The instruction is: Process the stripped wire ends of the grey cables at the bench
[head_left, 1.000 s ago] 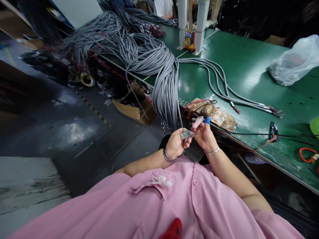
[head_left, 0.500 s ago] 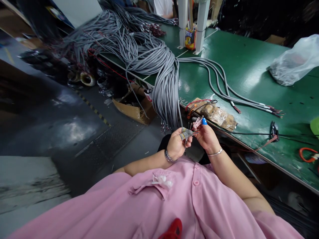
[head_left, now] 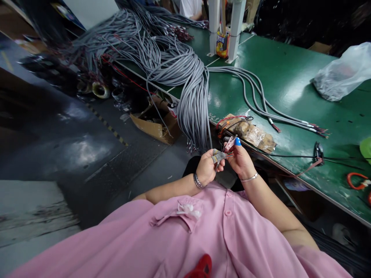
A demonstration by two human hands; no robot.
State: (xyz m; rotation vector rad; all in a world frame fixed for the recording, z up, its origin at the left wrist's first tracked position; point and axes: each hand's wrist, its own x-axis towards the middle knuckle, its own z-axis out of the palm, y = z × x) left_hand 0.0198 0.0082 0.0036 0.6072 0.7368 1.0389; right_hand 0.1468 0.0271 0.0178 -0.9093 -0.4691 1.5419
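Observation:
My left hand [head_left: 206,169], with grey covers on its thumb and finger, is closed on the end of a grey cable. Thin coloured wires [head_left: 228,154] fan out from its fingertips toward the other hand. My right hand [head_left: 242,162] wears a blue cover on the thumb and pinches a small pink clip-like tool [head_left: 230,143], whose exact kind I cannot make out. The two hands are close together in front of the bench edge. Just behind them, a thick bundle of grey cables [head_left: 194,104] hangs over that edge.
On the green bench [head_left: 284,77] lie a taped cardboard piece [head_left: 252,133], several loose grey cables [head_left: 257,88], a plastic bag [head_left: 342,73] and an orange-handled tool [head_left: 356,180]. White posts [head_left: 233,34] rise from it. An open cardboard box [head_left: 156,125] sits below at left.
My left hand has shifted very slightly to the right, and the wire ends show more clearly between the hands. My right hand keeps its hold on the pink tool.

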